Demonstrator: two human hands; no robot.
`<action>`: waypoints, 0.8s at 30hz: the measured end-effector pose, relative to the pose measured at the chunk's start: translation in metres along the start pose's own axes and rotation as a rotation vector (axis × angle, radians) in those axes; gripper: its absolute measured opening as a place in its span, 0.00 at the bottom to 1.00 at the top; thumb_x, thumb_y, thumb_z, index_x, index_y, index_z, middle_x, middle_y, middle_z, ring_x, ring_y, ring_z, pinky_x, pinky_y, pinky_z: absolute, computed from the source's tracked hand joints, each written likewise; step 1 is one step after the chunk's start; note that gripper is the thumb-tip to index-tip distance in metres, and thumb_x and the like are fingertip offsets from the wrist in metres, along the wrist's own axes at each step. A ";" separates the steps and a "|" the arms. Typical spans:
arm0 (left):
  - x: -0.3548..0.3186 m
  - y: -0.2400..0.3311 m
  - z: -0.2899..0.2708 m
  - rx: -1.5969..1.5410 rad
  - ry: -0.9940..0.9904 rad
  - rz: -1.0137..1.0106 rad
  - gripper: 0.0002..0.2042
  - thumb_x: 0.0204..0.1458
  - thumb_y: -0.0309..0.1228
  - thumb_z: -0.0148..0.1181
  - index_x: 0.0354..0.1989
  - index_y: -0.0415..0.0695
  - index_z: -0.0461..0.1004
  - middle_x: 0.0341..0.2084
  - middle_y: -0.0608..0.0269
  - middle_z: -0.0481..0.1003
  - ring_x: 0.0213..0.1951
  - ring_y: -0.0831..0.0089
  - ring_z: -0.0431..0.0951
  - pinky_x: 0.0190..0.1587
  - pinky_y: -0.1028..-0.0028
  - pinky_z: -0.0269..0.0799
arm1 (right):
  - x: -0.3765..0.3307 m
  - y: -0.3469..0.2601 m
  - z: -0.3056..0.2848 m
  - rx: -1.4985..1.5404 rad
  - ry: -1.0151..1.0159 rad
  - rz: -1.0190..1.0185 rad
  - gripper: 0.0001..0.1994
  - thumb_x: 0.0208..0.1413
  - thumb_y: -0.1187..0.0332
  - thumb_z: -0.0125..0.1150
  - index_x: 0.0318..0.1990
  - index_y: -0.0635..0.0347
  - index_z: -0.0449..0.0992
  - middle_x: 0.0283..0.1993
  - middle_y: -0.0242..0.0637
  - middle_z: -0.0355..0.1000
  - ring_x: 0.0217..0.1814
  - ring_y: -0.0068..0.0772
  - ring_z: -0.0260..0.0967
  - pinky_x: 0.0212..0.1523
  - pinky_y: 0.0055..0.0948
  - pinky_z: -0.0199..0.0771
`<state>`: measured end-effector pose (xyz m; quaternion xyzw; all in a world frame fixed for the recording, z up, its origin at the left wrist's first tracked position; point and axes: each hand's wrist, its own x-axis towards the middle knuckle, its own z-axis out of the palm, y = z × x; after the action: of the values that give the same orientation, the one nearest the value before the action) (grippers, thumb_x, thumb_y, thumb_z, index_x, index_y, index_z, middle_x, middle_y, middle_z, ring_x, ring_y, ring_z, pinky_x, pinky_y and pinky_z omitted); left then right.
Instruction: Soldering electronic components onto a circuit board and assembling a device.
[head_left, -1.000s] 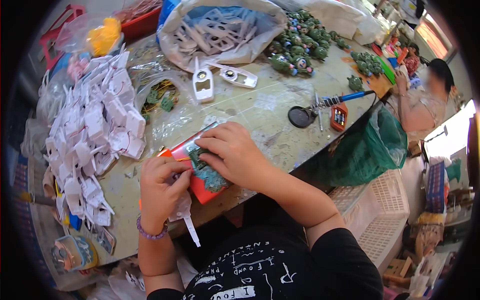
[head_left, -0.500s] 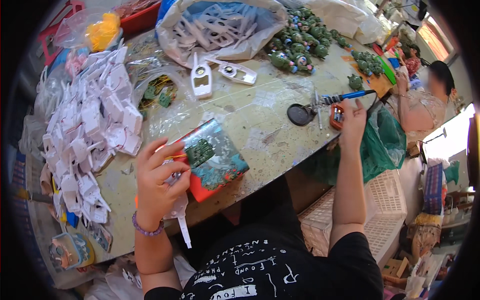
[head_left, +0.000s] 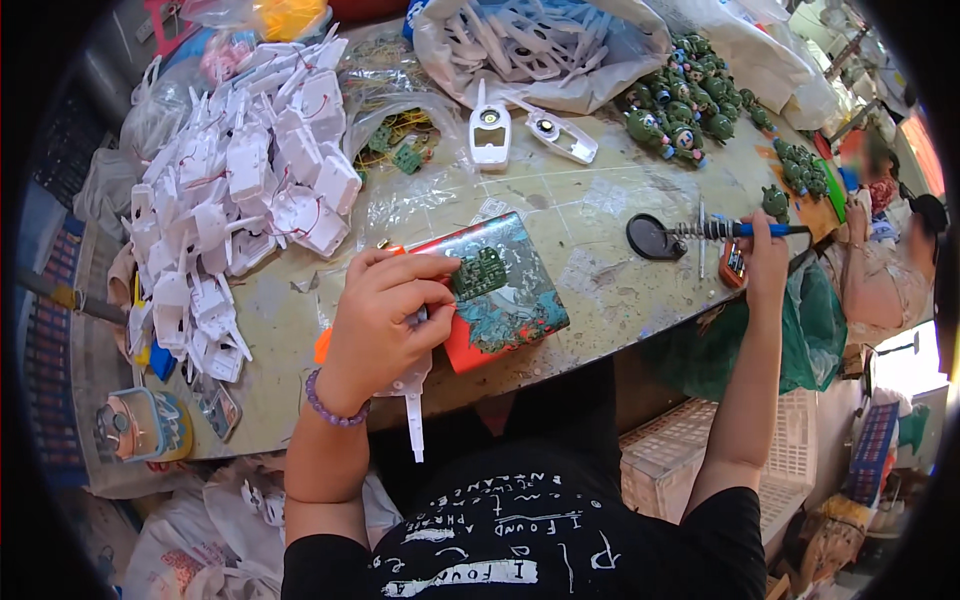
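My left hand [head_left: 385, 315] pinches a small green circuit board [head_left: 480, 273] against a red block with a worn, patterned top [head_left: 505, 300] near the table's front edge. Under the same hand hangs a white plastic part [head_left: 410, 395] with a thin stem pointing down. My right hand [head_left: 765, 255] reaches far right and grips the blue handle of a soldering iron [head_left: 745, 230], which lies in its coiled stand with a black round base [head_left: 655, 238].
A heap of white plastic housings with red wires [head_left: 235, 190] fills the left of the table [head_left: 600, 200]. Two white shells [head_left: 490, 135] lie at the back, beside a bag of white parts [head_left: 540, 40] and green toy figures [head_left: 685, 100]. Another person [head_left: 880, 250] sits far right.
My right hand left the block and reached right to the soldering iron, closing on its handle. My left hand stayed on the block, now holding the green board on it.
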<state>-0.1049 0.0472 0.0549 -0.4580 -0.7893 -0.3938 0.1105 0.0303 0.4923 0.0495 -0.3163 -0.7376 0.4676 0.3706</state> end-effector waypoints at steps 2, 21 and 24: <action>0.000 0.000 0.001 0.032 0.021 0.016 0.03 0.39 0.26 0.64 0.24 0.45 0.76 0.38 0.68 0.79 0.39 0.71 0.77 0.51 0.65 0.64 | -0.022 -0.031 0.000 -0.197 0.041 -0.101 0.11 0.62 0.62 0.50 0.38 0.59 0.76 0.22 0.25 0.58 0.23 0.16 0.55 0.23 0.21 0.54; 0.003 0.004 0.002 0.030 0.125 0.037 0.06 0.38 0.23 0.64 0.26 0.41 0.74 0.34 0.61 0.78 0.36 0.62 0.77 0.46 0.64 0.69 | -0.196 -0.081 0.043 0.209 -0.105 -1.163 0.21 0.66 0.49 0.38 0.36 0.59 0.66 0.16 0.30 0.58 0.13 0.25 0.52 0.14 0.26 0.50; 0.005 0.003 -0.005 0.096 0.060 0.034 0.06 0.40 0.24 0.65 0.27 0.43 0.76 0.33 0.63 0.78 0.35 0.64 0.77 0.47 0.64 0.67 | -0.197 -0.079 0.053 0.353 -0.035 -1.107 0.19 0.62 0.52 0.50 0.32 0.62 0.68 0.19 0.31 0.63 0.14 0.28 0.60 0.14 0.26 0.59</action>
<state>-0.1057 0.0473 0.0627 -0.4534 -0.7958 -0.3669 0.1627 0.0801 0.2791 0.0579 0.1908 -0.7101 0.3253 0.5946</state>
